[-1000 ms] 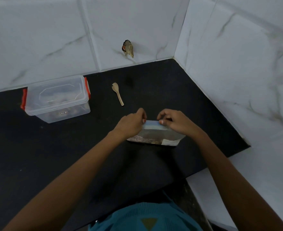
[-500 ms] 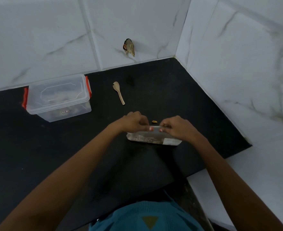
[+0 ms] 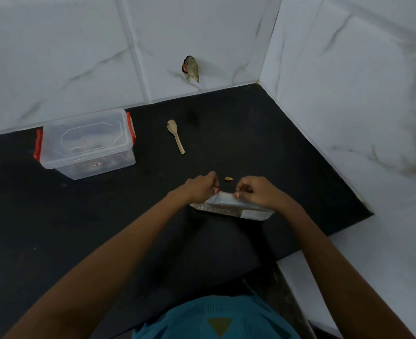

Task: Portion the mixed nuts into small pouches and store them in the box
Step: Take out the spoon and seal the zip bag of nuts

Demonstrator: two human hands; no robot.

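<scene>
At frame centre, left hand (image 3: 200, 189) and right hand (image 3: 259, 195) pinch the mouth of the clear plastic nut pouch (image 3: 230, 208), seemingly sealing it: press evenly across.

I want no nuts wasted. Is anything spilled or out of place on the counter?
Yes: one small brownish piece, likely a nut, lies loose on the black counter just beyond the pouch, between the left hand and right hand pinching its top edge, outside both pouch and lidded box.
</scene>
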